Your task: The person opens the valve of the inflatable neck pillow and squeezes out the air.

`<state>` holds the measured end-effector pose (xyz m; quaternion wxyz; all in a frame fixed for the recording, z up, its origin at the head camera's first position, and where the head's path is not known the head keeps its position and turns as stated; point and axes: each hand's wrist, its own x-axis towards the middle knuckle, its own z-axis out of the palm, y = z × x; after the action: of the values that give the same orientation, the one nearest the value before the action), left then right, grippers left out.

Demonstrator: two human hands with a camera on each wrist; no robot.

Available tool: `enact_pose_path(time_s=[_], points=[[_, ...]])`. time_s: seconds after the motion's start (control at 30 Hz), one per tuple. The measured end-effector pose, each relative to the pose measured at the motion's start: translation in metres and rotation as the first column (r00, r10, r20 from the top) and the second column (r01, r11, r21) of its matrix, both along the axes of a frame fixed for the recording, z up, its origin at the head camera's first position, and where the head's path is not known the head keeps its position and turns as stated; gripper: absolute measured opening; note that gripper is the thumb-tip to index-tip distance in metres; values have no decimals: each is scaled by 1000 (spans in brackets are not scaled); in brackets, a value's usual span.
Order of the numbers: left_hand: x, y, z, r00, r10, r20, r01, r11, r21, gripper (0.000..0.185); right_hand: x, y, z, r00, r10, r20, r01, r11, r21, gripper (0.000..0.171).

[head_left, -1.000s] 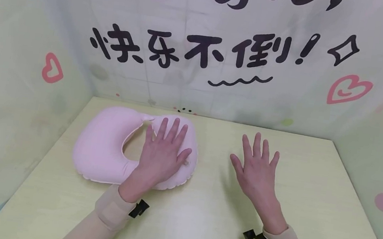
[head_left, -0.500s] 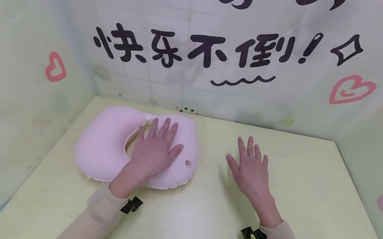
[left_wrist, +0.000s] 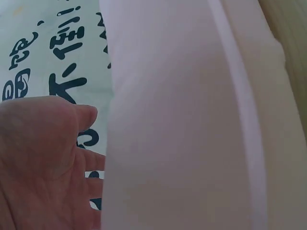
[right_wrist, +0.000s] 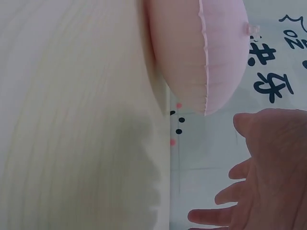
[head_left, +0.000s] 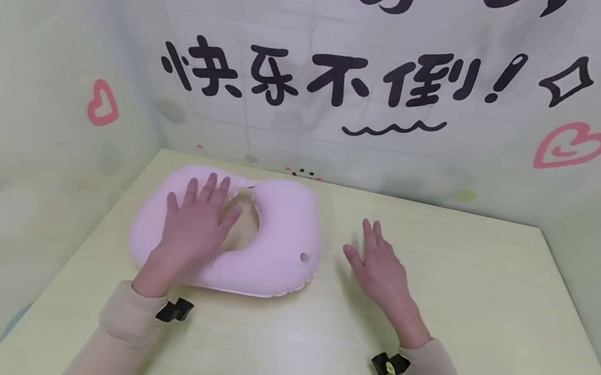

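Note:
A pink inflatable neck pillow (head_left: 286, 236) lies on the table, its opening toward the back wall. Over its left lobe is my left hand (head_left: 194, 224), fingers straight and spread, holding nothing. In the left wrist view the pillow's seamed side (left_wrist: 182, 115) fills the middle, and part of the left hand's fingers is hidden behind it. My right hand (head_left: 380, 269) hovers to the right of the pillow, fingers extended and apart from it. The right wrist view shows the pillow's end with a small clear valve (right_wrist: 253, 30), and the right hand (right_wrist: 273, 167) beside it.
The pale wooden table (head_left: 279, 360) meets a white printed backdrop (head_left: 306, 138) at its back edge. Similar sheets hang along the left and right sides. A black clip-like piece sits at each wrist, on beige sleeves (head_left: 129, 316).
My left hand has moved left across the pillow, from its right lobe to its left. My right hand has shifted slightly left and turned, its fingers closer together. The head view has shifted a little.

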<state>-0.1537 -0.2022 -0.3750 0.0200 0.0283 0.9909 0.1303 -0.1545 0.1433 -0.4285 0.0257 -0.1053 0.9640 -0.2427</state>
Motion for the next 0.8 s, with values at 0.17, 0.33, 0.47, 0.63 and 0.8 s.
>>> enact_pose_path(time_s=[0.17, 0.33, 0.47, 0.63, 0.8], points=[[2, -21, 2, 998, 49, -36, -49, 999, 19, 77, -6, -11, -9, 1000, 22, 6, -22, 1000, -16, 75], [5, -36, 2, 994, 98, -40, -96, 994, 42, 77, -11, -26, -13, 999, 45, 10, -44, 997, -60, 75], [6, -45, -2, 991, 127, -31, -125, 991, 53, 78, -14, -36, -14, 999, 49, 22, -47, 994, -95, 75], [7, -57, -8, 988, 153, -15, -151, 985, 83, 81, -16, -45, -16, 999, 30, 37, -23, 983, -180, 72], [6, -69, -12, 984, 177, 26, -179, 977, 119, 85, -18, -54, -16, 998, 12, 66, 5, 967, -256, 70]])
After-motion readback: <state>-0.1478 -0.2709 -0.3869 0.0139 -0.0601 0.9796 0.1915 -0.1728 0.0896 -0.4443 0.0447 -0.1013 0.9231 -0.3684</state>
